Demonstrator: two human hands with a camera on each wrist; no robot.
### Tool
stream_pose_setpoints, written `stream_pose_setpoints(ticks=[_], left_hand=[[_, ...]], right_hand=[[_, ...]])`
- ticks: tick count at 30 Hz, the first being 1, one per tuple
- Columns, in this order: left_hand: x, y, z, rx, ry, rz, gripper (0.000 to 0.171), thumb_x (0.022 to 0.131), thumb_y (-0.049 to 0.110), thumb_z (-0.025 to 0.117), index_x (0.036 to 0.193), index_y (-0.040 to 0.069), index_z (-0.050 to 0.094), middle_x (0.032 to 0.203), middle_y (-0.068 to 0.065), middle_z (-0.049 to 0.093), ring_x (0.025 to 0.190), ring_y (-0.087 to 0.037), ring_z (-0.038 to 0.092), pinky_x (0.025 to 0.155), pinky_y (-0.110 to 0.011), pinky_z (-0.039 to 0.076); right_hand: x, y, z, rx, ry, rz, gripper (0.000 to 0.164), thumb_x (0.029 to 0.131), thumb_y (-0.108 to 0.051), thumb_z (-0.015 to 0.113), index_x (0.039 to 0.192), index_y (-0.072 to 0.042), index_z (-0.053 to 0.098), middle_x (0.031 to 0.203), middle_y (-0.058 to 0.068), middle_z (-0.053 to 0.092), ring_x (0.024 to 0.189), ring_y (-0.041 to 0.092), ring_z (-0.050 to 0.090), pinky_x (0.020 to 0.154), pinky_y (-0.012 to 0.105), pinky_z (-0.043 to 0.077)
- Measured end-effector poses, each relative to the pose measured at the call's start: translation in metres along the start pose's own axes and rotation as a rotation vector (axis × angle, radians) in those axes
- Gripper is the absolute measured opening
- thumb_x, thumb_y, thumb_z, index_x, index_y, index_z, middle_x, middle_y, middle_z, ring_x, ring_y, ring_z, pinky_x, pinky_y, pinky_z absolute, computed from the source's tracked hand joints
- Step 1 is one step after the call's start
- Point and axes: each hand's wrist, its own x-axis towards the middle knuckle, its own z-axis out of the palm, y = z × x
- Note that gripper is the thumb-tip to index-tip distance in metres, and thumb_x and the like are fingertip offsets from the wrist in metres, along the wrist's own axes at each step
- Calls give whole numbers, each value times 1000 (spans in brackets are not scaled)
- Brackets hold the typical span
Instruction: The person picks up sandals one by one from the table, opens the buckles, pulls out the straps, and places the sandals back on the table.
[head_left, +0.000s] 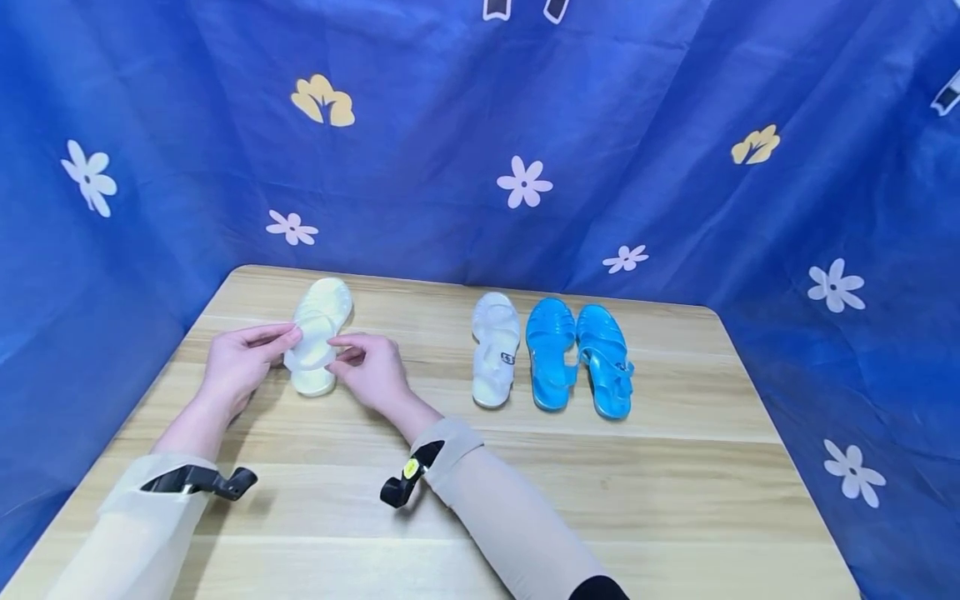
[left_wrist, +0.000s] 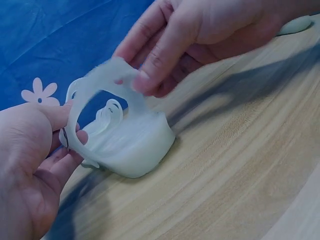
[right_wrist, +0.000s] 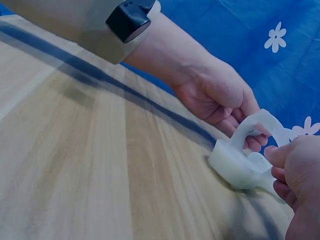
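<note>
A translucent white jelly sandal (head_left: pixel 327 302) lies on the left part of the table, toe pointing away. My left hand (head_left: pixel 238 365) pinches one side of its ankle strap between thumb and fingers. On the other side, my right hand (head_left: pixel 372 371) grips the same strap. In the left wrist view the strap (left_wrist: pixel 85 92) arches up over the heel (left_wrist: pixel 137 155), spread between both hands. A small dark buckle piece shows beside the left fingers. The right wrist view shows the heel (right_wrist: pixel 232 167) resting on the wood.
To the right stands a second white sandal (head_left: pixel 491 333), with a dark mark on its strap. Beside it are two blue jelly sandals (head_left: pixel 551 350), toes also away. The wooden table (head_left: pixel 600 500) ends at a blue flowered curtain (head_left: pixel 420 167) along the back and sides.
</note>
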Motion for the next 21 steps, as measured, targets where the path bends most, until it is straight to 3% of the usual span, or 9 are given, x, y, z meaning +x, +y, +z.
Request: stream_pose_setpoints(ticks=[5,9,14,21], left_hand=[[-1,0,-2,-154,-7,-17,36,93,20,84,125,5,77,95,19,76,89,4,70,74,-15,59],[-4,-1,1,-283,-3,-30,26,94,12,82,119,7,80,95,14,78,89,2,73,76,-16,59],[-8,-1,7,-329,20,-29,29,95,12,81,123,4,78,97,10,79,92,0,73,79,-17,58],[-14,2,19,-364,-5,-19,28,95,13,82,120,2,78,97,7,80,94,-2,74,81,-19,58]], right_hand=[[2,-1,-1,-1,-8,-39,31,87,4,84,116,-5,79,110,-1,73,79,-9,62,77,11,55],[-3,1,-2,44,3,-45,27,88,6,83,114,0,78,112,2,72,81,-7,62,79,12,56],[-9,4,-4,90,24,-54,28,89,7,82,115,2,77,113,3,73,85,-5,64,81,15,57],[-18,10,-15,92,45,-62,27,90,6,81,116,2,76,112,7,75,91,4,70,83,17,57]])
